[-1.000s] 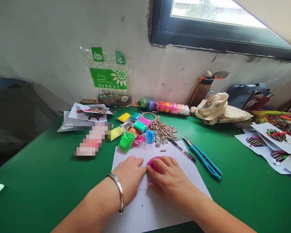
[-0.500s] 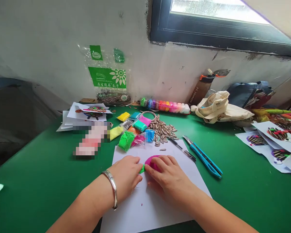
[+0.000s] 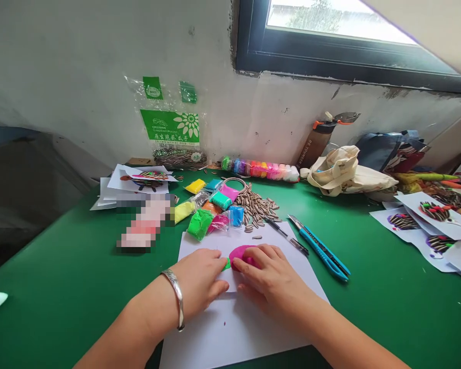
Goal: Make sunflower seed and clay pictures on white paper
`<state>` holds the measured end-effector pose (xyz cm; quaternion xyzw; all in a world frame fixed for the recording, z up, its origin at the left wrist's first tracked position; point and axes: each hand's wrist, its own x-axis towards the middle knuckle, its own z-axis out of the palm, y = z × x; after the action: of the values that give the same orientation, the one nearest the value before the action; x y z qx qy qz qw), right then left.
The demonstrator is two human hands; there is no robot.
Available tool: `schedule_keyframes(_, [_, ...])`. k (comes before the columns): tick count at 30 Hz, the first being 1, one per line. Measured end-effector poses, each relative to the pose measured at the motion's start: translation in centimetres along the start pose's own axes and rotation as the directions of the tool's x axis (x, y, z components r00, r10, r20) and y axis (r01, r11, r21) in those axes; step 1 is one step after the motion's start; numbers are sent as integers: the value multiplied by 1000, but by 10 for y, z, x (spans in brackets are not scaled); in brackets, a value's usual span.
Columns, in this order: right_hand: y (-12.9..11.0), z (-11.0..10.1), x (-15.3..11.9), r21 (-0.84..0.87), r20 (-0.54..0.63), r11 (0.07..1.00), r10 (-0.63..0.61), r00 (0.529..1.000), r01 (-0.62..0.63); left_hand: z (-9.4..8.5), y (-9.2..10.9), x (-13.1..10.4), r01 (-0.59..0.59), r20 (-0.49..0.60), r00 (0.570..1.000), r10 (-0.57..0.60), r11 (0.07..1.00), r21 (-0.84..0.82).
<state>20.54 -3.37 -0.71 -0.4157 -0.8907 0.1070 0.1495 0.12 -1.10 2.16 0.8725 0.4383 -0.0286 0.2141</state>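
Observation:
A flattened piece of magenta clay (image 3: 237, 253) lies on white paper (image 3: 200, 338). A small bit of green clay (image 3: 227, 264) touches its left edge. My left hand (image 3: 202, 279), with a silver bangle at the wrist, has its fingers stretched out and a fingertip on the green clay; its thumb is spread apart below. Over the magenta clay, my right hand (image 3: 271, 277) curls its fingers, covering the right part of the piece. The underside of both hands is hidden.
Beyond the paper lie several clay packets (image 3: 200, 224) and a heap of sunflower seeds (image 3: 257, 205). To the right are a black pen (image 3: 288, 237) and a blue utility knife (image 3: 322, 252). Papers with seed pictures (image 3: 403, 221) lie at both sides. A cloth bag (image 3: 341, 174) rests near the wall.
My left thumb has spread farther from the fingers, toward the right. My right hand has shifted slightly right, with its fingers still over the magenta clay. The camera view has tilted a little.

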Motion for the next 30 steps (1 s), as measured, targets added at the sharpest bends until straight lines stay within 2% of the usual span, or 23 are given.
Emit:
schedule_keyframes(5, [-3, -3, -1, -2, 38, 1000, -5, 999, 5, -2, -5, 0, 18, 48, 999, -19, 999, 27])
schedule_keyframes(11, [-2, -1, -2, -3, 45, 1000, -18, 999, 18, 2, -7, 1, 28, 13, 1000, -28, 999, 17])
schedule_keyframes(16, [-2, -2, -3, -6, 60, 1000, -5, 998, 6, 1, -2, 2, 43, 38, 998, -47, 993, 108])
schedule_keyframes(20, [-5, 3, -2, -52, 23, 999, -15, 1000, 16, 4, 1, 4, 68, 32, 997, -73, 986, 153])
schedule_keyframes(26, [-1, -2, -4, -75, -18, 997, -33, 999, 31, 8, -3, 3, 35, 14, 999, -37, 991, 127])
schedule_keyframes(30, [0, -5, -4, -63, 12, 998, -24, 1000, 25, 5, -3, 1, 27, 25, 999, -30, 995, 100])
